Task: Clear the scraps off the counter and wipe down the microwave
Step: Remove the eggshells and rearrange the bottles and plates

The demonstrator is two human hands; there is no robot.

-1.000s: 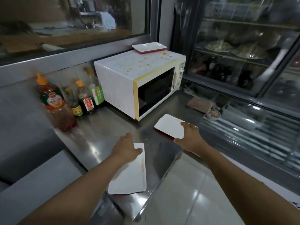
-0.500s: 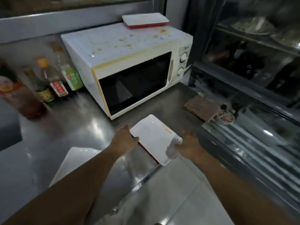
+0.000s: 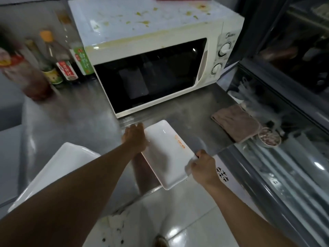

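Midea logo on microwave point(image 3: 160, 56) control panel, orange print on white tray point(image 3: 165, 154) and bottle labels point(image 3: 67, 70) unreadable

The left hand point(image 3: 136, 138) is taken off the near white tray point(image 3: 58, 168) and is laid against the left edge of the second white tray point(image 3: 165, 154). That tray is now gripped at its right corner by the right hand point(image 3: 203, 168) and overhangs the counter point(image 3: 85, 113) edge.
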